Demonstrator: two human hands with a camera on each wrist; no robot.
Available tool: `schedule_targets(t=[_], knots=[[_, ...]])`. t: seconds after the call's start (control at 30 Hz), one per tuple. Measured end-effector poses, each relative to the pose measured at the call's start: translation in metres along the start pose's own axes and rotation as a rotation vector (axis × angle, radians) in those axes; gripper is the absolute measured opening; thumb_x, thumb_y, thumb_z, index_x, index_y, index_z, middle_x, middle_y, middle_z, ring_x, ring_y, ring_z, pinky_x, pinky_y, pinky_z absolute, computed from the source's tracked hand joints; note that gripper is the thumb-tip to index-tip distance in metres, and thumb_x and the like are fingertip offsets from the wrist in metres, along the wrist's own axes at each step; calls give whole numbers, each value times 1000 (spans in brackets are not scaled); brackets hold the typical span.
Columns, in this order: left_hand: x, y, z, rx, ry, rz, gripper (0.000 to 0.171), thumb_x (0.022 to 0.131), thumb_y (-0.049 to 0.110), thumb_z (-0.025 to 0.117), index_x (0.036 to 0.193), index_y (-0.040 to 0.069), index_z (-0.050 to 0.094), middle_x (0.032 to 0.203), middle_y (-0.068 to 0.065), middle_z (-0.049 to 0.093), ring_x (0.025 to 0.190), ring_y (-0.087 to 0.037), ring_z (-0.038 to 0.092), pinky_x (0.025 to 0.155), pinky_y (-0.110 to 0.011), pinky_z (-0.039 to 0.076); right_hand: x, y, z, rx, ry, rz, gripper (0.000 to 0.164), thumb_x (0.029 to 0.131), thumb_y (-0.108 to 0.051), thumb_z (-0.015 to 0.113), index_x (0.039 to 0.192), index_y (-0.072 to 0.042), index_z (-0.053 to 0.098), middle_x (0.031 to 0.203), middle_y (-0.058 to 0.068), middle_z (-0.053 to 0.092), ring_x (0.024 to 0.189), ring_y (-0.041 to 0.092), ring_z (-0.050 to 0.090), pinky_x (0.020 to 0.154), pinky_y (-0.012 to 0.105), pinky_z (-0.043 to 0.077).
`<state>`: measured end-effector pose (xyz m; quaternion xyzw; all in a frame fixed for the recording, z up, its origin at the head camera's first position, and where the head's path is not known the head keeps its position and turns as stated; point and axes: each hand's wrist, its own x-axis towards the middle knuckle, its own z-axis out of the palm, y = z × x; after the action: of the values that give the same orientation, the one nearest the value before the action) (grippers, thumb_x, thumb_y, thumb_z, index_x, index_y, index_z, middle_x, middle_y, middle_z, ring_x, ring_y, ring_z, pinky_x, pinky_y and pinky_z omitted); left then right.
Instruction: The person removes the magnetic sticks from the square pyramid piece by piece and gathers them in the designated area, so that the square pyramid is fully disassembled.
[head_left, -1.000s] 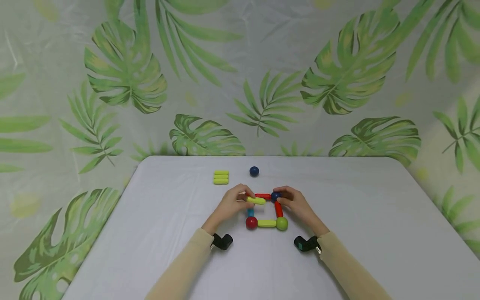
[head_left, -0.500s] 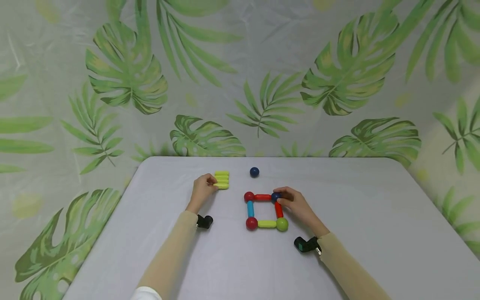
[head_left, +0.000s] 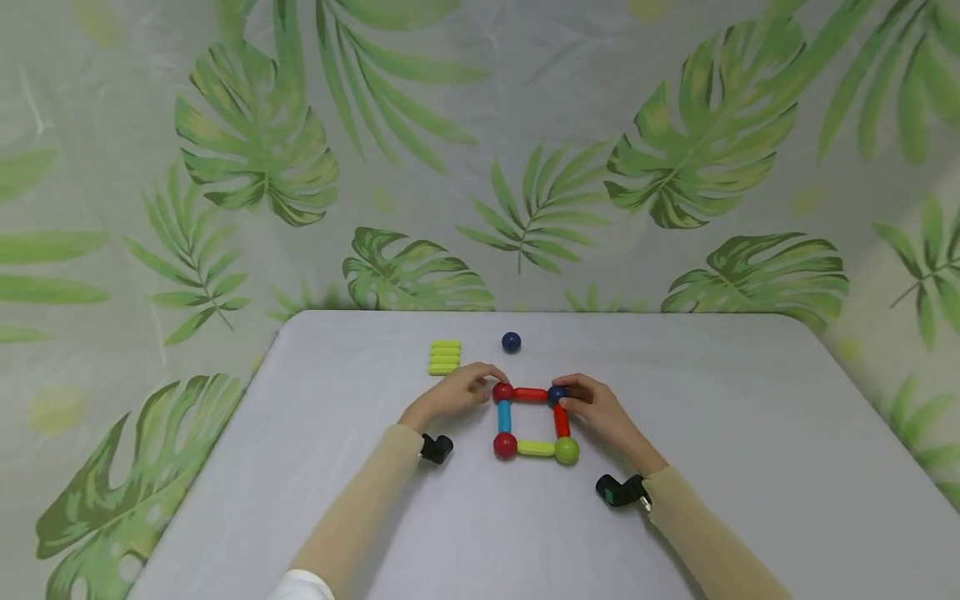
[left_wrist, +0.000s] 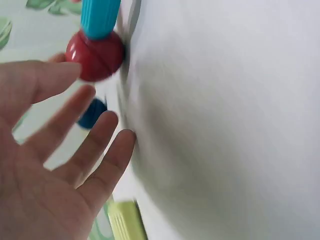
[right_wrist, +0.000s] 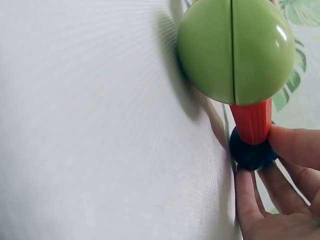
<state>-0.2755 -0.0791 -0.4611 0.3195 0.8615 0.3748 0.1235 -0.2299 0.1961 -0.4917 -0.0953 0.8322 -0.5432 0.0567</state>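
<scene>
Beige sleeves (head_left: 360, 500) reach in from the near edge of a white tabletop (head_left: 750, 417), where a square (head_left: 521, 394) of sticks & balls lies approx. midway btwn the L & R edges. R hand (head_left: 603, 412) pinches the square's blue ball (head_left: 557, 397), on the side toward the tabletop's far-R corner, btwn thumb & fingers. L hand (head_left: 452, 393) is loosely spread, thumb & forefinger at the far red ball (head_left: 503, 392) w/o closing round it, the other fingers apart & holding nothing. A red stick (head_left: 531, 394) runs btwn those 2 balls; a 2nd red stick (head_left: 562, 422) leads to a green ball (head_left: 567, 451) nearer the near edge. A yellow stick (head_left: 536, 448) spans from there to a near red ball (head_left: 506, 446), w/ a blue stick (head_left: 504, 417) on the L side. Toward the far edge, 4 loose yellow sticks (head_left: 445, 357) lie side by side; a loose blue ball (head_left: 512, 342) sits to their R. Leaf-print cloth (head_left: 420, 150) hangs past the far edge.
</scene>
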Motion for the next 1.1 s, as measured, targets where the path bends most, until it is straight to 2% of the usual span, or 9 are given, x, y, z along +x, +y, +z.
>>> schedule_targets(t=[0.07, 0.13, 0.33, 0.43, 0.53, 0.67, 0.83, 0.97, 1.1], knots=[[9, 9, 5, 50, -88, 32, 38, 88, -10, 53, 120, 9, 60, 120, -6, 59, 106, -23, 52, 94, -35, 43, -2, 0, -2, 2, -3, -3, 30, 95, -5, 57, 124, -1, 57, 124, 20, 57, 111, 35, 54, 96, 48, 43], [16, 13, 7, 115, -125, 55, 35, 87, -10, 56, 115, 10, 61, 113, -4, 60, 99, -21, 52, 90, -32, 44, -4, 1, -3, 5, -14, -9, 30, 95, -6, 56, 125, 0, 56, 125, 21, 56, 112, 35, 54, 97, 48, 43], [25, 16, 9, 296, -151, 96, 27, 84, -5, 67, 105, 12, 65, 103, -1, 58, 94, -18, 51, 88, -28, 43, -6, 0, -1, 8, -6, 11, 30, 95, -5, 56, 125, -2, 56, 126, 19, 56, 113, 34, 54, 97, 47, 42], [25, 15, 9, 300, -141, 94, 27, 85, -5, 65, 106, 12, 66, 106, -2, 59, 98, -19, 51, 91, -30, 43, -7, -2, -1, 10, -3, 17, 30, 95, -5, 56, 125, -2, 56, 126, 19, 56, 114, 34, 53, 97, 48, 42], [25, 13, 8, 181, -52, 40, 28, 87, -6, 62, 112, 9, 64, 111, -5, 60, 101, -20, 53, 90, -31, 45, -7, -2, -2, 11, 1, 10, 30, 94, -5, 56, 124, -2, 56, 126, 19, 56, 114, 35, 53, 97, 49, 42], [34, 7, 5, -33, 197, -76, 30, 88, -4, 64, 117, 4, 59, 117, -11, 60, 102, -24, 58, 88, -32, 49, -8, -2, -3, 12, 3, 1, 30, 94, -5, 57, 124, -2, 56, 126, 19, 56, 113, 34, 54, 97, 48, 43], [55, -2, 2, -113, 462, -202, 29, 85, -6, 66, 113, 0, 59, 114, -18, 59, 101, -30, 59, 87, -35, 50, -9, -2, -4, 6, -4, -28, 30, 95, -6, 57, 124, 0, 56, 126, 21, 55, 112, 35, 54, 95, 46, 45], [70, -7, 1, -66, 528, -253, 29, 86, -7, 64, 115, -1, 60, 113, -19, 59, 105, -30, 56, 92, -38, 46, -10, -2, -5, -4, 2, -49, 30, 95, -6, 57, 124, 0, 56, 125, 21, 56, 111, 35, 55, 92, 44, 47], [78, -10, 2, -14, 509, -269, 29, 87, -7, 64, 115, -1, 61, 113, -19, 60, 108, -31, 55, 94, -39, 44, -11, -2, -5, 18, -7, -25, 30, 95, -4, 56, 125, -1, 56, 125, 20, 56, 112, 34, 54, 95, 46, 45]])
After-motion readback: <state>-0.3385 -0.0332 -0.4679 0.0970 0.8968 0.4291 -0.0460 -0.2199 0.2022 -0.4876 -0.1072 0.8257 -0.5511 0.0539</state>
